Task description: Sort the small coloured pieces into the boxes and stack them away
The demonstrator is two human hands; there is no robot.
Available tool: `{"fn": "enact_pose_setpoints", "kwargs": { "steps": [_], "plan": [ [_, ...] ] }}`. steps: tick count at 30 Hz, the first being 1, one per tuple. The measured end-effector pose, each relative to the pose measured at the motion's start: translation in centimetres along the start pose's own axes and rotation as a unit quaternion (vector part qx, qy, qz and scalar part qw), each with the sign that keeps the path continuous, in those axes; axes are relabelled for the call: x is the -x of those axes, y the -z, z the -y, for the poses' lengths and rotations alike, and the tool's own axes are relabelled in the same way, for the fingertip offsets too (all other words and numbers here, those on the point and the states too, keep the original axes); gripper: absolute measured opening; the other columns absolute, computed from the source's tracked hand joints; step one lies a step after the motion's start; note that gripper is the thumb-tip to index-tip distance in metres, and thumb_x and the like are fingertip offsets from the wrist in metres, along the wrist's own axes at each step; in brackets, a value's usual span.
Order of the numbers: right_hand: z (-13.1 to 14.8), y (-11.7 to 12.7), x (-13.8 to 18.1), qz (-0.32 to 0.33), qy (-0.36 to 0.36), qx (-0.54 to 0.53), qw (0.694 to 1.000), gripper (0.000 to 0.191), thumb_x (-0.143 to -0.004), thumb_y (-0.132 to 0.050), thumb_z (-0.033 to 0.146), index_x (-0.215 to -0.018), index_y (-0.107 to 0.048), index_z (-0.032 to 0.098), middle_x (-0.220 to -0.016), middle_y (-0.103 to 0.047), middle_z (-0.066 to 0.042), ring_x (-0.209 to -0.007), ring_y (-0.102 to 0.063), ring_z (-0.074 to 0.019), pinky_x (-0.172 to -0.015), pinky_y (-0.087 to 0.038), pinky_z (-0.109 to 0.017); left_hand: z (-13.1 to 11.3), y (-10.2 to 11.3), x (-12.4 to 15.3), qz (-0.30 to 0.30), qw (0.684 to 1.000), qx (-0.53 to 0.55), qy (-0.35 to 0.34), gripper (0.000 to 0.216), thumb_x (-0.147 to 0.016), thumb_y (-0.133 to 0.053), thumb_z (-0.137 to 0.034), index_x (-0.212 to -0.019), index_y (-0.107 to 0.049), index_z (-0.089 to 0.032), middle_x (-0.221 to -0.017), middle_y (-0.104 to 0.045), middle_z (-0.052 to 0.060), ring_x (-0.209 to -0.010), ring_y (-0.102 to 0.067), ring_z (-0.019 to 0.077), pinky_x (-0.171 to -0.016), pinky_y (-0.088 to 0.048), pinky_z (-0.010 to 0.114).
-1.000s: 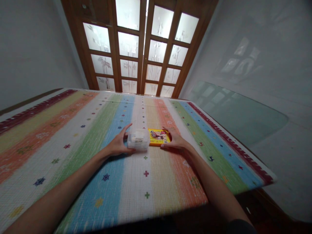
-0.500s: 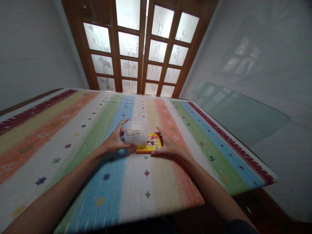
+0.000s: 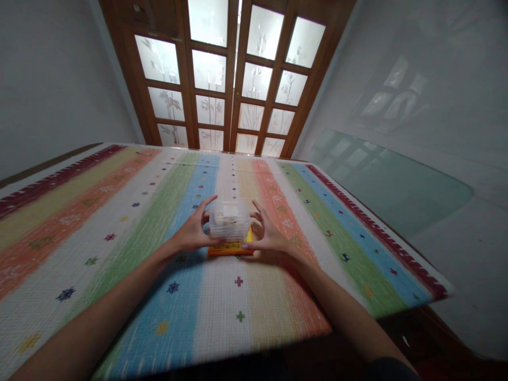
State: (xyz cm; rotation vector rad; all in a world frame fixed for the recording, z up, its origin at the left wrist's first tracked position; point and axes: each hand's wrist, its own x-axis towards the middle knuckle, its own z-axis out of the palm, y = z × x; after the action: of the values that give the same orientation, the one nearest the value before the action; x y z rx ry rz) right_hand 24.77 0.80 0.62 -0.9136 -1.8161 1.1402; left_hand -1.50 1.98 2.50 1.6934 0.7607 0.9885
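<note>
A stack of clear plastic containers stands over a yellow box, which lies flat on the tablecloth. Most of the box's printed top is hidden behind the stack. My left hand grips the stack's left side, thumb low at the front and fingers behind. On the opposite side my right hand curves round the stack's right edge. Its thumb lies low across the stack's front corner, close to the yellow box. Whether the stack rests fully on the box I cannot tell.
A striped tablecloth with small printed motifs covers the table, whose near edge runs close to my body. Beyond the far edge are wooden doors with frosted panes. A white wall with a pale green panel stands on the right.
The container stack has moved right and now sits over the yellow box. The box has shifted left and slightly nearer. My right hand has gone from the box's edge to the stack's side.
</note>
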Motion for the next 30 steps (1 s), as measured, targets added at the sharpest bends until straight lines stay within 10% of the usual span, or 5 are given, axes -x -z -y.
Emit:
{"fn": "enact_pose_setpoints", "kwargs": {
  "steps": [10,30],
  "plan": [
    [-0.4,-0.2,0.1,0.001,0.014,-0.009,1.0,0.122,-0.062,-0.091,0.036,-0.159,-0.016,0.032,-0.12,-0.057,-0.007,-0.121,-0.058,-0.0254,-0.111,-0.041,-0.051,0.1,-1.1,0.1,0.016,1.0,-0.015,0.021,0.118,-0.061,-0.088,-0.023,-0.157,-0.018,-0.02,-0.117,-0.069,0.013,-0.109,-0.067,0.0307,-0.094,-0.053,0.047],
    [-1.4,-0.3,0.9,0.048,-0.011,0.075,0.996,0.145,-0.049,-0.096,0.045,-0.162,-0.006,0.03,-0.162,-0.027,-0.014,-0.149,-0.026,-0.0362,-0.122,-0.022,-0.054,1.2,-0.1,0.2,0.048,0.994,-0.095,0.01,0.142,-0.054,-0.094,-0.038,-0.161,-0.002,-0.021,-0.143,-0.052,0.024,-0.132,-0.052,0.0421,-0.111,-0.036,0.065]
  ]
}}
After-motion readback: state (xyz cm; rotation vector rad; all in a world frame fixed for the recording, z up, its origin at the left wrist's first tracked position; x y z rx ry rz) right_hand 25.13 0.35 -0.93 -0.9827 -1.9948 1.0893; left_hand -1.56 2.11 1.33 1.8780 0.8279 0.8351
